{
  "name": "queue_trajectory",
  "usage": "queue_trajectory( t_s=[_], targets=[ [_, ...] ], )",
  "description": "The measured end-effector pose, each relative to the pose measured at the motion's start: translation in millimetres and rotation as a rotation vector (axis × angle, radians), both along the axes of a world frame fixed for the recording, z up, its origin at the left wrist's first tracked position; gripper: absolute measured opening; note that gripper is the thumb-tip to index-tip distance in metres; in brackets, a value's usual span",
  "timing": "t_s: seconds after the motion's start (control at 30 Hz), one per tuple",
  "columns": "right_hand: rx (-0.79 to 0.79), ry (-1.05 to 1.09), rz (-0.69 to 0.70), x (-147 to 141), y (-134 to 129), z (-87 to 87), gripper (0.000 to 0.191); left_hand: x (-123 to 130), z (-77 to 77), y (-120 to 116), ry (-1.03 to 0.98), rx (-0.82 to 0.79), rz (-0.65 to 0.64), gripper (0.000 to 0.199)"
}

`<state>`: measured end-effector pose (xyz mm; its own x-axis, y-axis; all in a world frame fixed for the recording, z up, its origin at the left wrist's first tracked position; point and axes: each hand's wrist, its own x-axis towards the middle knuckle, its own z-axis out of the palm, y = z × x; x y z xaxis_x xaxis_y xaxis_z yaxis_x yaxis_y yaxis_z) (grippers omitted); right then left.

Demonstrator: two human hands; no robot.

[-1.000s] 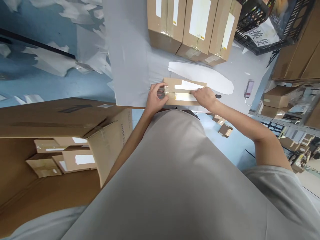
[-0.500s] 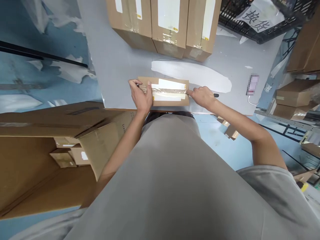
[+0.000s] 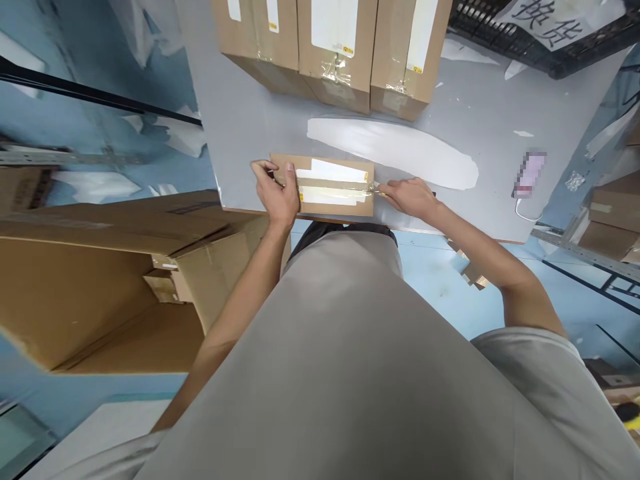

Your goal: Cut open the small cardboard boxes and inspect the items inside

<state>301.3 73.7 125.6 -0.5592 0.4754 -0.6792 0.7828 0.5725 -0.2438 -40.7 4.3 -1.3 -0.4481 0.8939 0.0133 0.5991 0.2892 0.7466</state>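
A small cardboard box [image 3: 335, 207] with white labels and clear tape lies near the front edge of the grey table. My left hand [image 3: 279, 195] grips its left end, thumb on top. My right hand [image 3: 409, 197] is closed around a slim tool with a dark end; its thin tip [image 3: 379, 189] meets the tape at the box's right end. Most of the tool is hidden in the fingers.
Three larger taped boxes [image 3: 336, 80] stand at the table's back. A white strip [image 3: 395, 150] lies before them. A black crate [image 3: 555, 60] and a blurred pink item [image 3: 531, 175] are at right. A big open carton [image 3: 215, 273] stands at lower left.
My right hand has drawn slightly away from the box's right end, and the tool's thin tip now shows. The view has shifted; my left hand keeps its hold.
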Motion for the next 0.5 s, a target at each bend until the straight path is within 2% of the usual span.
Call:
queue_trajectory(
  t_s=[0.13,0.27,0.37,0.5],
  targets=[
    [-0.017,-0.025,-0.002,7,2,1.7,0.049,-3,-1.8,-2,0.025,-0.070,-0.012,0.046],
    [-0.011,-0.013,-0.020,-2,-1,-7.2,0.049,-4,-4.0,-2,0.030,-0.065,-0.005,0.047],
    [0.025,-0.028,-0.034,-9,-9,-13.1,0.051,-4,-3.1,-1,0.021,-0.029,0.001,0.048],
    [0.047,-0.043,-0.035,-6,-28,-10.4,0.056,-10,0.5,-1,-0.033,-0.065,-0.035,0.045]
  ],
)
